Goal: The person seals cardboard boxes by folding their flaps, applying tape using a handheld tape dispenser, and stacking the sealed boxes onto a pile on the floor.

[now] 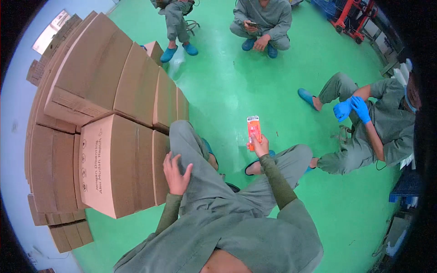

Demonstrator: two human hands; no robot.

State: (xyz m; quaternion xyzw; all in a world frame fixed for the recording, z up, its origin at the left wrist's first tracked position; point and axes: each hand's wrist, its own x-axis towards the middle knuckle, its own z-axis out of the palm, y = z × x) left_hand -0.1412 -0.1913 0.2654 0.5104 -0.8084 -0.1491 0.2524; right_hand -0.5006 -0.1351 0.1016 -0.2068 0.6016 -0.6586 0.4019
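My right hand (261, 146) is closed around the lower end of a smartphone (253, 128), held upright above my right leg. Its screen glows orange with a white strip at the top; what it displays is too small to read. My left hand (176, 175) has its fingers spread and holds nothing. It is beside my left knee, close to the side of a stacked cardboard box (132, 166). I am seated, in grey-green work clothes.
Stacked cardboard boxes (91, 63) rise along the left wall. Ahead, a person (268, 20) squats holding a phone, and another person's legs (175, 22) show beside them. At right sits a person in blue gloves (353, 109). A red pallet jack (348, 18) stands far right.
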